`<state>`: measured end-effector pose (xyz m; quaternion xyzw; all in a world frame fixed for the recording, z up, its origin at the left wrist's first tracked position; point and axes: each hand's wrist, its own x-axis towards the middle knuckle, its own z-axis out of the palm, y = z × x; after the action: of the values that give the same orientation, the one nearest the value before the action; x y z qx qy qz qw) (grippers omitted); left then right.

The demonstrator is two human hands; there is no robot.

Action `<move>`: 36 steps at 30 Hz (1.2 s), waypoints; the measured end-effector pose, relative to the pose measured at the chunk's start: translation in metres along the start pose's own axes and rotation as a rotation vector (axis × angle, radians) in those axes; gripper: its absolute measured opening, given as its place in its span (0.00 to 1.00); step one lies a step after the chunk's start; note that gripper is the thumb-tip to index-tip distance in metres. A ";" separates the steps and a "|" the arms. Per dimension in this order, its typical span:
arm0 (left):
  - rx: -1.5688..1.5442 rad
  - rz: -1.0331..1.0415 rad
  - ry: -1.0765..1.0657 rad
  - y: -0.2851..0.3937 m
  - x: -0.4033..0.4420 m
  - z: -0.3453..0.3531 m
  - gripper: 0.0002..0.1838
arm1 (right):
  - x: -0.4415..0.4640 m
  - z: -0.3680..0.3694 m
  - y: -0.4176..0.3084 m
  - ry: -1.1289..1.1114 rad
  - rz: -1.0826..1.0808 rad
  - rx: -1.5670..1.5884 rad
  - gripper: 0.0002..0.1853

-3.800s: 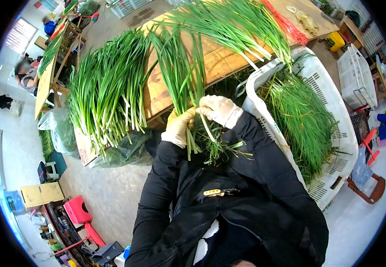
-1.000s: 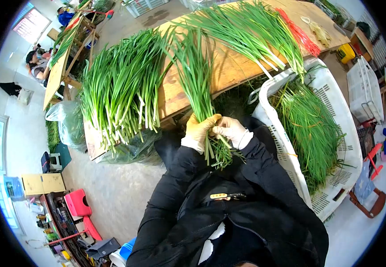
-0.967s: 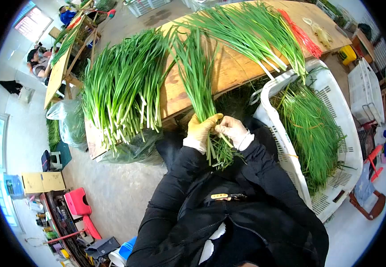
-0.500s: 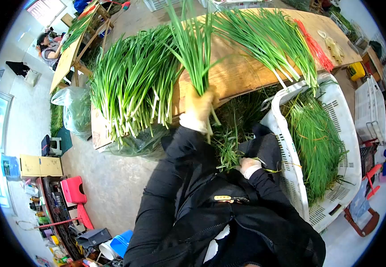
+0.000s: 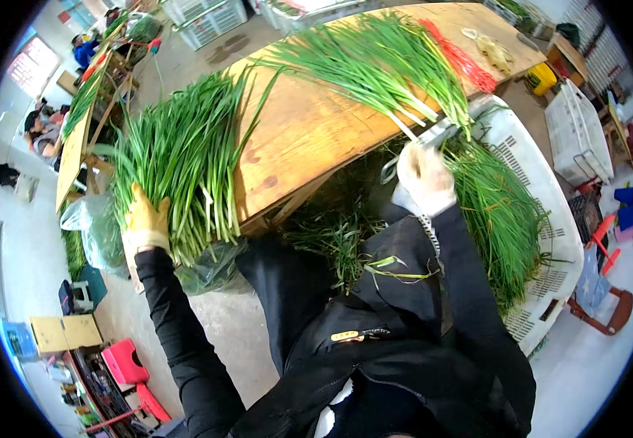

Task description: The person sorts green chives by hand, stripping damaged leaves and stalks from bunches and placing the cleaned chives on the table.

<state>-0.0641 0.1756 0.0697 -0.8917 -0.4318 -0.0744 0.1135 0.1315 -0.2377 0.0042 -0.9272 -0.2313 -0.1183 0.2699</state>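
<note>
A thick pile of garlic chives (image 5: pixel 185 160) lies at the left end of the wooden table, its pale stem ends toward me. My gloved left hand (image 5: pixel 147 219) rests against the pile's left side, fingers and thumb apart. A smaller spread of garlic chives (image 5: pixel 375 66) lies on the right part of the table. Just below its stem ends, at the crate's near corner, is my gloved right hand (image 5: pixel 424 174), fingers curled in; what they hold is hidden. Loose leaf scraps (image 5: pixel 397 270) lie on my dark apron.
A white crate (image 5: pixel 557 252) of loose greens (image 5: pixel 495 212) stands at my right. Red ties (image 5: pixel 459 58) and a glove (image 5: pixel 488 47) lie on the wooden table (image 5: pixel 287 153). Clear plastic bags (image 5: pixel 94 226) hang at its left end. Another person (image 5: pixel 45 135) sits at the far left.
My left hand has released its bunch and moved left to the pile's side. My right hand has risen from my lap to the crate's corner. The view has shifted.
</note>
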 end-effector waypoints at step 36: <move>-1.796 0.338 -1.025 0.253 -0.061 -0.009 0.34 | 0.068 0.013 0.032 -0.481 0.066 1.635 0.15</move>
<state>0.0974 -0.0244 0.0290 -0.6216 -0.0841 0.0359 -0.7780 0.2075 -0.2300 0.0029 -0.4470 -0.2682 0.2940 0.8012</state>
